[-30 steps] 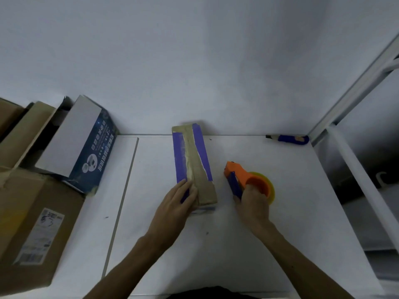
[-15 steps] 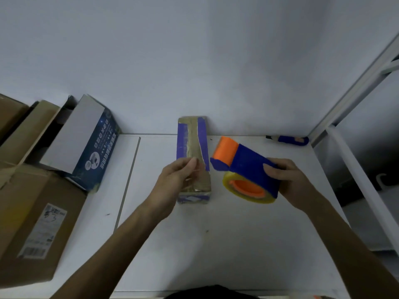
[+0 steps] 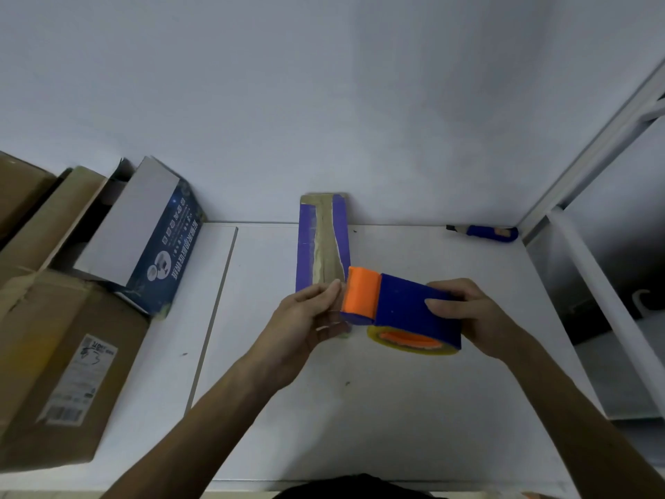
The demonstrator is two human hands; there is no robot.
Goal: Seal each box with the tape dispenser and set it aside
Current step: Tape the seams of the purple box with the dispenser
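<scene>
Blue utility knife (image 3: 485, 233) at table (image 3: 396, 408) far-right corner; white rack (image 3: 590, 282) beside.

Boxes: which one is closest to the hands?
The narrow purple box, mid-table, just beyond the left hand and the tape dispenser the right hand grips. The dark blue box and brown carton sit far left.

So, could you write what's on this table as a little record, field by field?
table: white, against a wall
purple box: lies lengthwise, brown tape strip along its top
tape dispenser: blue and orange, held beside the box's near end
right hand: grips the dispenser
left hand: at the box's near end, fingers by the dispenser's orange front; grip unclear
knife: blue, far right corner
left side: brown cardboard box, dark blue box
</scene>
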